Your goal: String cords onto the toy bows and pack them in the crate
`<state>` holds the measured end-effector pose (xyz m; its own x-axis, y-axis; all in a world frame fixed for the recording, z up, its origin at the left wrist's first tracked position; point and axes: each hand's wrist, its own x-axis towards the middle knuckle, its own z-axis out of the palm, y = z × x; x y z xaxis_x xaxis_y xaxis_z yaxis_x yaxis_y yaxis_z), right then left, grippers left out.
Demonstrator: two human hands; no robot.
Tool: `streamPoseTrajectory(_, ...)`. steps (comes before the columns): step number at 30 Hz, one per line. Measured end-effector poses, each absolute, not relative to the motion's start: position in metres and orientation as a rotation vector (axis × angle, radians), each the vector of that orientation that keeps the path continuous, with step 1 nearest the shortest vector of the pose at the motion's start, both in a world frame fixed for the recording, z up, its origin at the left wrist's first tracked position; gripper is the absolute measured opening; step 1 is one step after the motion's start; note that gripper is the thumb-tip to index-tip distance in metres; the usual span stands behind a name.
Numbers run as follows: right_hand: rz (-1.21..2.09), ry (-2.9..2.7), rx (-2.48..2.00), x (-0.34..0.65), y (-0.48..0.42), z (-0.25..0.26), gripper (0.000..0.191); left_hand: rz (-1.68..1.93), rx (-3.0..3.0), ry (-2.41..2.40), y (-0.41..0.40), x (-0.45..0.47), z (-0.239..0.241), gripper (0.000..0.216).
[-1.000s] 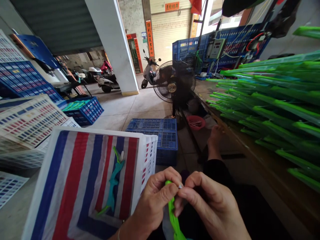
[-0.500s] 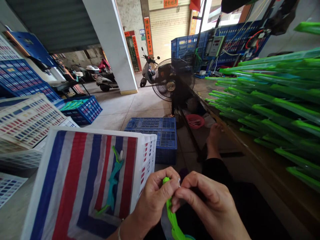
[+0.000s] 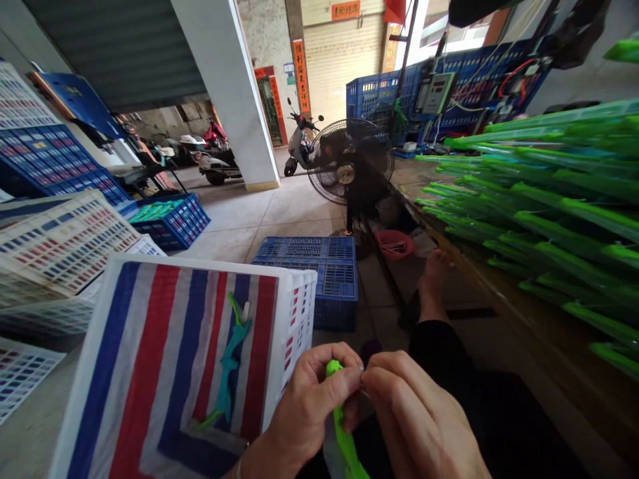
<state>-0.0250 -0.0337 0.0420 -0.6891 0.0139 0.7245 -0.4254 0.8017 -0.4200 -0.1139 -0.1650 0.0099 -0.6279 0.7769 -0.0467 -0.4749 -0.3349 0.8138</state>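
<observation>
My left hand (image 3: pixel 314 394) is closed around a long bright green plastic piece (image 3: pixel 345 444) with a pale, translucent part along its side. The piece hangs down over my lap. Close against the left thumb tip, my right hand (image 3: pixel 417 406) is in a pinch. A tiny whitish bit shows between the fingertips, too small to name. To the left, a white plastic crate (image 3: pixel 294 319) lined with striped cloth (image 3: pixel 134 372) has a teal and green plastic piece (image 3: pixel 229 364) lying on the cloth.
Many green plastic pieces (image 3: pixel 559 219) are stacked on a table at right. Ahead are a blue crate (image 3: pixel 319 266), a black standing fan (image 3: pixel 345 174) and a pink basin (image 3: pixel 395 245). More crates (image 3: pixel 74 239) pile up at left. A bare foot (image 3: pixel 435 269) rests below the table.
The right hand has turned so its back faces up more, its fingers curled tighter at the left thumb. The left hand keeps its grip. The whole view has shifted slightly.
</observation>
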Motion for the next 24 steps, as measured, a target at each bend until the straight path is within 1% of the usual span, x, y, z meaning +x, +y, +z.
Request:
streamPoseTrajectory(4, 0.753, -2.255, 0.267, -0.0241, -0.0337, 0.0423, 0.018, 2.025, 0.448, 1.057, -0.1645, -0.1142, 0.0109, 0.029)
streamPoseTrajectory(10, 0.869, -2.240, 0.331, -0.0251, -0.0344, 0.0450, 0.022, 1.991, 0.477, 0.967, -0.1658, -0.1179, 0.0115, 0.029)
streamPoseTrajectory(17, 0.962, -2.313, 0.301, -0.0232, -0.0379, 0.0411, 0.022, 1.942, 0.383, 0.987, -0.1701, -0.1199, 0.0103, 0.035)
streamPoseTrajectory(24, 0.928, -2.265, 0.319, -0.0260, -0.0398, 0.0415, 0.022, 1.970, 0.388, 1.017, -0.1672, -0.1190, 0.0131, 0.038)
